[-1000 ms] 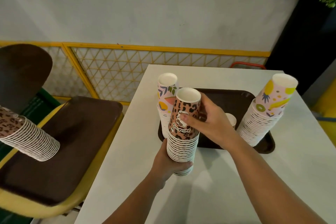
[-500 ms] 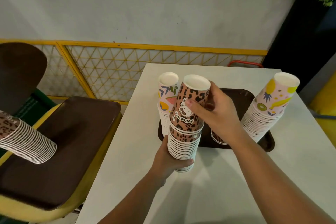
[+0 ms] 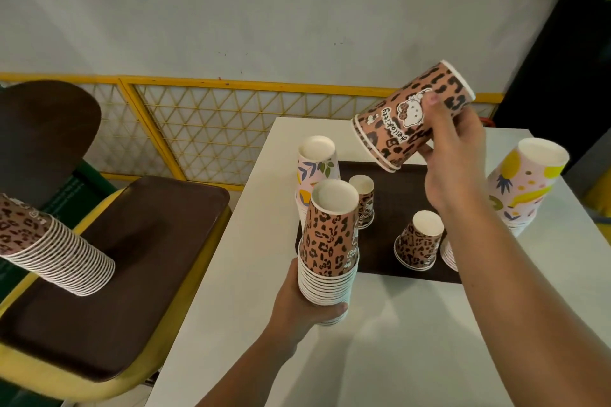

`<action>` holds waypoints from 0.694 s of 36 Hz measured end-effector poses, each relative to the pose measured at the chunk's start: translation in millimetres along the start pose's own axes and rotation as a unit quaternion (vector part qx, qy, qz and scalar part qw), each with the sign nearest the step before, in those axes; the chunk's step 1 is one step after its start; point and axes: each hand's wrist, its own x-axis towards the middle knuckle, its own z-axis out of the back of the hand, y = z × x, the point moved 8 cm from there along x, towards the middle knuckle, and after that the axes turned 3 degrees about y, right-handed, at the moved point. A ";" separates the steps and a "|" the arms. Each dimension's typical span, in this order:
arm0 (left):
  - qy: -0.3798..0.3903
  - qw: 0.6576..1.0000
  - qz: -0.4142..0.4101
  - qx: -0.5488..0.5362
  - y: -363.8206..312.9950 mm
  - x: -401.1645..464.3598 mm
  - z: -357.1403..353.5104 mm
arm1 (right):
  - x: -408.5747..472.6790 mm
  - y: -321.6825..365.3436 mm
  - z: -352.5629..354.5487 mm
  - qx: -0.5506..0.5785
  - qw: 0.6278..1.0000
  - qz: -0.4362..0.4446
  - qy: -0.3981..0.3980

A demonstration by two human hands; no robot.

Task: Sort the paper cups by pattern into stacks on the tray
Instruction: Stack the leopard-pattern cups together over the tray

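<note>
1. The right hand (image 3: 454, 155) grasps tilted leopard-print cups (image 3: 413, 116) in the air above the brown tray (image 3: 396, 175), well apart from the rest.
2. The left hand (image 3: 304, 304) grips the leopard stack (image 3: 330, 241) at the tray's near-left edge.
3. Smooth, tapered paper cups; two short leopard stacks (image 3: 420, 241) stand upside down on the tray.
4. Fruit-print stacks (image 3: 519, 188) flank the tray's sides.

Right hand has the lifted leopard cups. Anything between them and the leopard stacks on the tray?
Nothing visible. The right hand holds the lifted leopard cups tilted in open air above the tray. The two short leopard stacks stand below with their tops uncovered. The right forearm passes beside the nearer stack.
</note>
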 end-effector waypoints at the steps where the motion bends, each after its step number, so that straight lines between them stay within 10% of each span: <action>1: -0.003 1.000 0.000 0.001 0.8 0.2 1.5 | 4.8 -7.2 3.4 -0.020 1.000 0.006 -0.016; 11: -0.022 1.000 0.018 0.009 7.0 0.8 10.2 | 18.9 -110.3 8.8 -0.306 0.952 0.003 0.012; 25: -0.026 0.999 0.022 0.017 3.4 -0.8 12.5 | 6.8 -136.8 0.6 -0.313 0.947 -0.039 0.062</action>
